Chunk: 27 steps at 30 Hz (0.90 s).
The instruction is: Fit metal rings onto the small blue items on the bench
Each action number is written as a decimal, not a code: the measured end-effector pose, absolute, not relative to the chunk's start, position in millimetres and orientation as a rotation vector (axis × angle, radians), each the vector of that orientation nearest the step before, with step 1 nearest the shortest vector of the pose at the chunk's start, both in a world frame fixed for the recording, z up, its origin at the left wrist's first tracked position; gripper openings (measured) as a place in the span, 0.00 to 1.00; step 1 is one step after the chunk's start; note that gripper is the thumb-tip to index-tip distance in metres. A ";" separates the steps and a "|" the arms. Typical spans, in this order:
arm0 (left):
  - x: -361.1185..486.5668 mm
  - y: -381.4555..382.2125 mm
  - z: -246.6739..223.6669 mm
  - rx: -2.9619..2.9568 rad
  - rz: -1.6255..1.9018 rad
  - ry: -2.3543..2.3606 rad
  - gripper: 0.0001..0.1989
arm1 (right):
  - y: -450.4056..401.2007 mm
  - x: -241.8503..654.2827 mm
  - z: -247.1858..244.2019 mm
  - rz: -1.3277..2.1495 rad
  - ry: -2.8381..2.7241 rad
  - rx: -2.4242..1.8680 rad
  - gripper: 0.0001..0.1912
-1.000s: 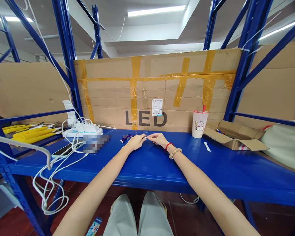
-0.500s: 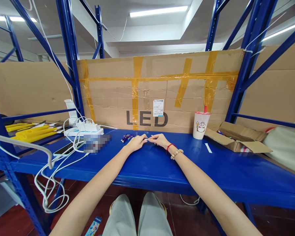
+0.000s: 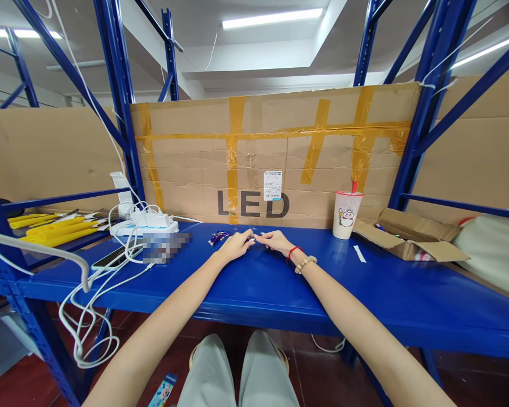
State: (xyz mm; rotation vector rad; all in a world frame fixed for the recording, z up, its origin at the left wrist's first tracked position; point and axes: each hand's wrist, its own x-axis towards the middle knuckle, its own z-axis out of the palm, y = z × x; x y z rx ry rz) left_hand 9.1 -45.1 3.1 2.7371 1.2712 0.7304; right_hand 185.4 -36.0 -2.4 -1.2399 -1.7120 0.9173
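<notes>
My left hand point(image 3: 236, 246) and my right hand point(image 3: 275, 241) meet over the back of the blue shelf top point(image 3: 263, 288). Between the fingertips of both is a small, shiny object point(image 3: 251, 239), mostly covered and too small to name. My left fingers curl around one side of it, while my right thumb and forefinger pinch at its other side. Just left of my left hand lies a little heap of small purple-blue, shiny pieces point(image 3: 218, 237). A red string and a beaded bracelet point(image 3: 305, 264) circle my right wrist.
At the left, white cables point(image 3: 129, 249) tangle around a power strip point(image 3: 152, 223), near a phone point(image 3: 110, 257) and yellow-handled tools point(image 3: 63, 229). To the right stand a paper cup with a straw point(image 3: 346, 217) and an open cardboard box point(image 3: 411, 234). Taped cardboard point(image 3: 186, 169) backs the shelf.
Both hands stay together at the same spot with hardly any movement. The view has shifted very slightly.
</notes>
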 end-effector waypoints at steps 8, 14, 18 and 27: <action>10.6 -39.8 1.2 2.745 0.690 1.328 0.11 | -35.6 184.3 -4.1 0.890 -1.722 -1.267 0.26; 9.1 -34.4 -1.7 2.752 0.663 1.358 0.12 | -32.0 181.0 -6.0 0.833 -1.780 -1.288 0.23; 7.5 -31.6 -3.4 2.746 0.629 1.381 0.13 | -34.9 177.1 -3.5 0.687 -1.761 -1.385 0.19; 7.0 -34.7 -0.1 2.692 0.605 1.436 0.12 | -65.1 148.1 28.0 0.490 -1.538 -1.082 0.26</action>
